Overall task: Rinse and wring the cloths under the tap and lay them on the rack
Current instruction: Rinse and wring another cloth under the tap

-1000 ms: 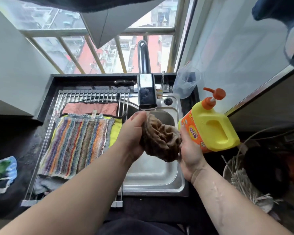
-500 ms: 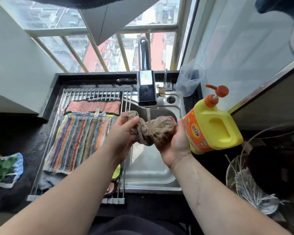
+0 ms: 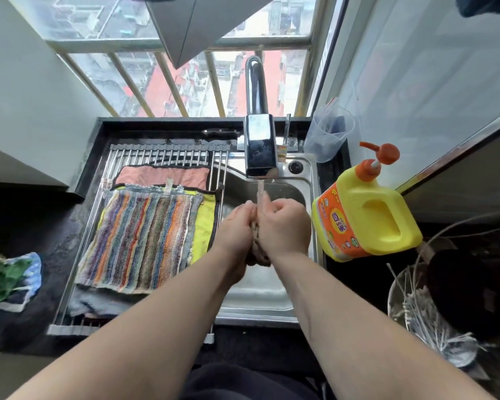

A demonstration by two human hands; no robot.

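Head view: the tap [image 3: 260,145] stands at the back of the sink [image 3: 257,298] and a thin stream of water [image 3: 260,192] runs from its spout. Straight below the spout, over the basin, the left hand [image 3: 237,226] and the right hand [image 3: 283,226] are pressed together with a brown cloth [image 3: 257,255] bunched between them. The fingers [image 3: 274,204] of the right hand are curled tight and clamped on the cloth. The left hand's fingers wrap it from the other side. Only a narrow strip of cloth shows between the palms, with a wad bulging out beneath them. The water lands where the two hands meet.

Left of the tap, a metal rack [image 3: 168,151] lies across the desk [image 3: 64,226] and the sink's left edge. On it, nearest the tap's level, a pink cloth [image 3: 162,176] lies flat. Nearer the person a striped cloth [image 3: 145,241] lies spread over a yellow cloth [image 3: 204,226], whose right edge shows beside it. A grey cloth [image 3: 93,304] peeks out under the striped one at the rack's near end. Far left of the tap, a bag of greens [image 3: 0,278] sits on the desk.

Right of the tap, a clear cup [image 3: 328,134] stands by the window, and a yellow pump bottle [image 3: 367,217] stands just beside the sink's right rim.
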